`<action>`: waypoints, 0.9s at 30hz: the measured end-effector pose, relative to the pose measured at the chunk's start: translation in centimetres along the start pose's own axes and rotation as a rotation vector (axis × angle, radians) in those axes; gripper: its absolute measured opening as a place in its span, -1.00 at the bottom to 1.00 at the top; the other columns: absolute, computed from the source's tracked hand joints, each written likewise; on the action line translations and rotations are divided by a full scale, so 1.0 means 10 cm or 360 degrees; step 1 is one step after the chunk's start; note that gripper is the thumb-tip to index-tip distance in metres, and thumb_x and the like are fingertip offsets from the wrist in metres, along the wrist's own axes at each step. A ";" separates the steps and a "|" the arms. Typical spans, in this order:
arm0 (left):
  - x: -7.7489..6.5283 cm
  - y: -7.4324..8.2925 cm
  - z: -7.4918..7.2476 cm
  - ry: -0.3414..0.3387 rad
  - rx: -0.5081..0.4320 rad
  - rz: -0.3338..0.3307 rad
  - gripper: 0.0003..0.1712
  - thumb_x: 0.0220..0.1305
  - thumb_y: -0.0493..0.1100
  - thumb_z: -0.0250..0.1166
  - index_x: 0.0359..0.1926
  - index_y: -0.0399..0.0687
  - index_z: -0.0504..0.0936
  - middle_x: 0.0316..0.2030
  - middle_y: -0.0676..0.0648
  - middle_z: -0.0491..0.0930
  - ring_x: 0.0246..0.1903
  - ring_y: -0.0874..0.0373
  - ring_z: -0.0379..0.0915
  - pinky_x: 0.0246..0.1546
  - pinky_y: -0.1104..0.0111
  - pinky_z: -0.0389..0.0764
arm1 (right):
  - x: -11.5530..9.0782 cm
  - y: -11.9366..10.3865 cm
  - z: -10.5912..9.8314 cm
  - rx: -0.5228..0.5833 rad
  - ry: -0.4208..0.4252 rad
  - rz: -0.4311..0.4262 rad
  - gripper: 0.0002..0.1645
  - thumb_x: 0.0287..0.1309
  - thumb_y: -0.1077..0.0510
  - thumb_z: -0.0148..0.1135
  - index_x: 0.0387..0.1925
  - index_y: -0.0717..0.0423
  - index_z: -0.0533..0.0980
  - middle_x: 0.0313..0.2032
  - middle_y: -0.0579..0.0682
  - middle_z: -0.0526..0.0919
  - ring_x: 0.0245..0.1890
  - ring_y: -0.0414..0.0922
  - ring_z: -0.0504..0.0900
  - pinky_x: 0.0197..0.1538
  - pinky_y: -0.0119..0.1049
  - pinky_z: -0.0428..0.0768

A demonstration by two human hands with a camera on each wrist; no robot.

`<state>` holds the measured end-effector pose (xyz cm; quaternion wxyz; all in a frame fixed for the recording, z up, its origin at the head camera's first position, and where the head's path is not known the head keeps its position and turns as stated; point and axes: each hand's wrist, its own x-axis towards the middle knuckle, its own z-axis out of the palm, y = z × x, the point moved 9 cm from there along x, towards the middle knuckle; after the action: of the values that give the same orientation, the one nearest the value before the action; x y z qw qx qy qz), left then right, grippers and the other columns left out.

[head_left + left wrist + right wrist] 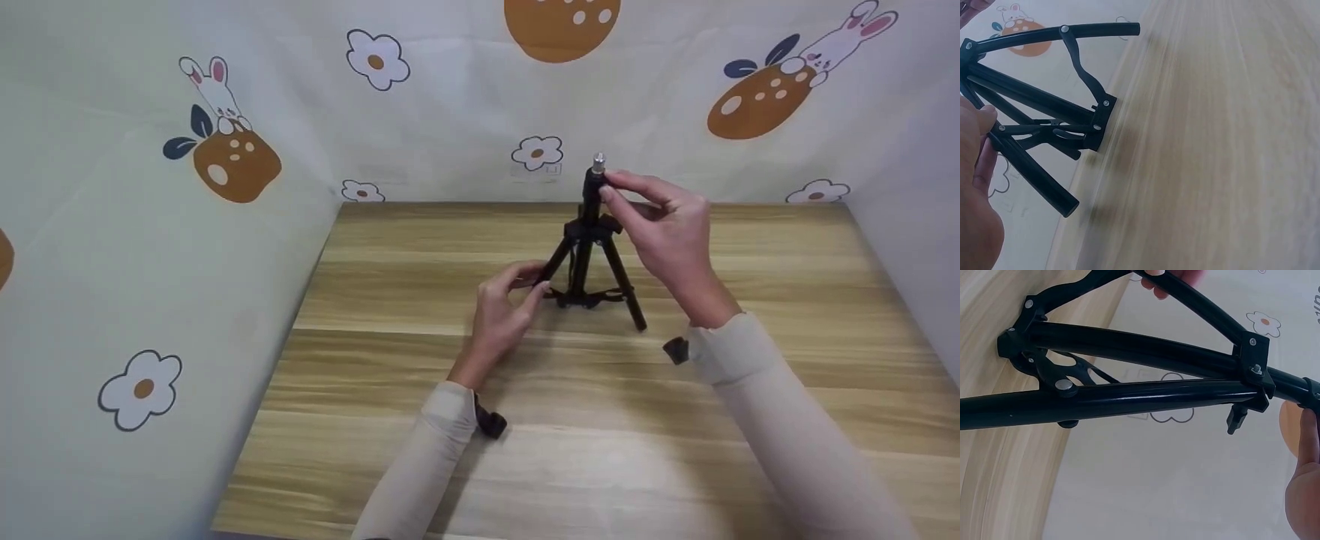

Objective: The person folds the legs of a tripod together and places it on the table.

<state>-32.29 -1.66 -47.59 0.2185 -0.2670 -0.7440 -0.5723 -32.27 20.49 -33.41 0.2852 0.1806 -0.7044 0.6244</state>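
Both hands (pixel 504 309) (pixel 679 232) with pinch grips on a black tripod (pixel 591 226), illegible cropped lettering (pixel 1318 306) on the backdrop (pixel 442 120)

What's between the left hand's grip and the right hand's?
Part of the black tripod, seen in the head view: from the left hand, one leg rises to the hub, then a tube runs up to the right hand.

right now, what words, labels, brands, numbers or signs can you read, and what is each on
None can be read.
Dark lettering on the patterned backdrop: sideways, cut off by the right wrist view's edge, unreadable.
Faint marks by a flower there: too faint to read.
Black tripod: no lettering visible.
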 end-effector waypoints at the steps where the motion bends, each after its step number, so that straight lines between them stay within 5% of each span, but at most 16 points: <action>1: 0.00 0.00 0.00 -0.0001 -0.0004 0.0000 -0.66 0.34 -0.39 0.51 0.11 -0.14 0.77 -0.04 -0.08 0.85 -0.04 0.11 0.81 0.10 0.34 0.85 | 0.00 0.00 0.00 -0.0001 -0.0003 -0.0010 -0.78 0.30 0.26 0.54 -0.03 0.11 0.83 0.01 0.11 0.87 -0.02 -0.13 0.89 -0.01 -0.30 0.86; 27: 0.04 -0.01 0.05 0.0020 -0.0157 -0.0037 -0.67 0.36 -0.41 0.48 0.11 -0.15 0.76 -0.02 -0.10 0.84 -0.01 0.11 0.81 0.12 0.34 0.85 | 0.01 0.01 -0.01 -0.0035 -0.0003 0.0001 -0.78 0.31 0.20 0.54 -0.02 0.03 0.83 0.02 0.05 0.87 0.00 -0.12 0.88 0.00 -0.30 0.86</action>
<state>-32.71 -1.11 -47.55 0.2030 -0.2653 -0.7165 -0.6123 -32.37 20.57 -33.46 0.2864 0.1779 -0.7114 0.6166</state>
